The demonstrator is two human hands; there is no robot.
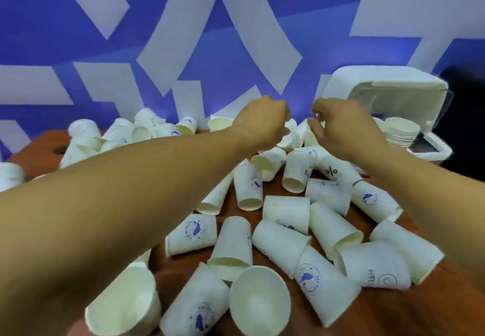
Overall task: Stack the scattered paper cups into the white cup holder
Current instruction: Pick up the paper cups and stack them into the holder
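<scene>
Head view shows both arms stretched out over the far side of the heap. The left hand [262, 120] is knuckles-up with its fingers curled under and hidden, and a cup [291, 138] lies just below them. From where I stand I cannot tell whether they are clamped on it. The right hand [343, 131] hangs beside it, its fingers [315, 123] bent towards the thumb as if about to pinch. Whether they touch anything I cannot tell either.

The paper cups [286, 212] lie on their sides all over the brown table [34, 157], mouths pointing every way, some overlapping. The white cup holder [367, 83] sits at the far right against the blue wall [236, 47], open towards the person, with a nested stack [401, 131] already inside.

The step looks like a pick-up from the far cluster, with most of the job yet to do. To do it well, I'd take one cup by its wall rather than the rim — these are thin and will crush under a hard squeeze. Then turn its mouth the same way as the stack and let the right hand, nearer the holder, seat it squarely. A tilted cup would jam or knock the stack askew, and dragging the forearms low risks sweeping near cups off the table's edge.
</scene>
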